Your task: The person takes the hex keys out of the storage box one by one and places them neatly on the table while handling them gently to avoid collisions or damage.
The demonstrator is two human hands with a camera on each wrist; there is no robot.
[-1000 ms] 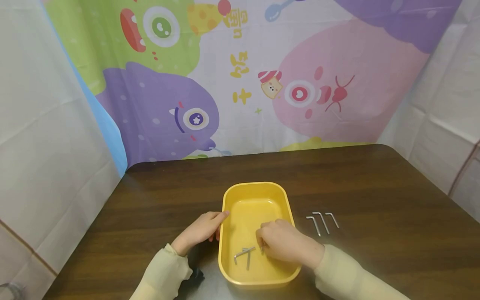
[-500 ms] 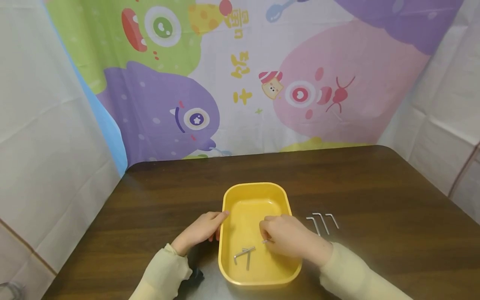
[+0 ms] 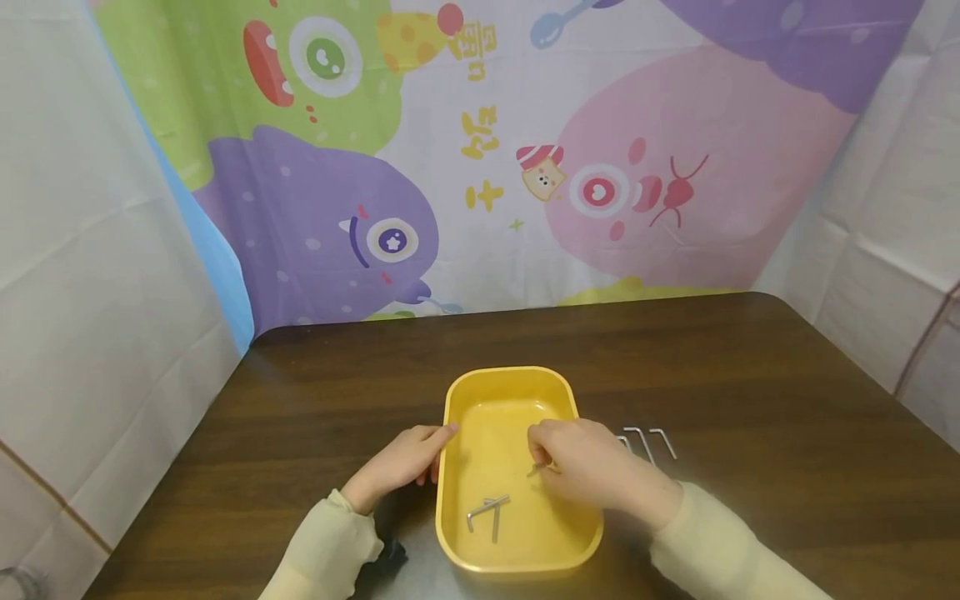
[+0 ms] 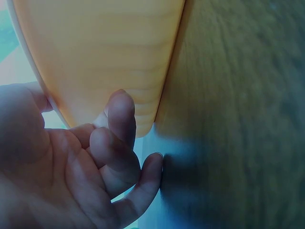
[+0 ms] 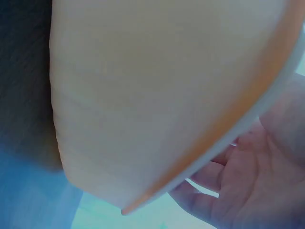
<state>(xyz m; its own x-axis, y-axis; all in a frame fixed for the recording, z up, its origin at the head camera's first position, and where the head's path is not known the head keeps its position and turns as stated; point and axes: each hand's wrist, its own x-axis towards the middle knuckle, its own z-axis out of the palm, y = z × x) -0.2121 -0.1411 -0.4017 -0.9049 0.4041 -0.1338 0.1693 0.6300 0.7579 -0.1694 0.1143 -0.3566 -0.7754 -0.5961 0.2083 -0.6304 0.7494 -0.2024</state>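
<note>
A deep yellow plastic box (image 3: 517, 570) stands lengthwise on the table. My left hand (image 3: 401, 460) grips its left rim, thumb over the edge and fingers along the outer wall; in the left wrist view that hand (image 4: 81, 157) has its fingers loosely bent against the box's side (image 4: 109, 52). Over the right half of the box, my right hand (image 3: 588, 467) pinches a hex key (image 3: 536, 470), mostly hidden by the fingers. Two silver L-shaped hex keys (image 3: 494, 525) lie crossed on the box floor near the front. The right wrist view shows the right hand (image 5: 243, 186) beyond the box wall (image 5: 143, 95).
Three more hex keys (image 3: 663, 443) lie in a row on the dark wooden table (image 3: 787, 433), right of the box, one partly behind my right hand. A small black item (image 3: 392, 554) sits by the left sleeve. A cartoon-printed cloth (image 3: 495, 250) hangs behind the table.
My right hand has risen slightly and moved right, toward the box's right rim, with the hex key between its fingers. The left hand stays on the left rim.
</note>
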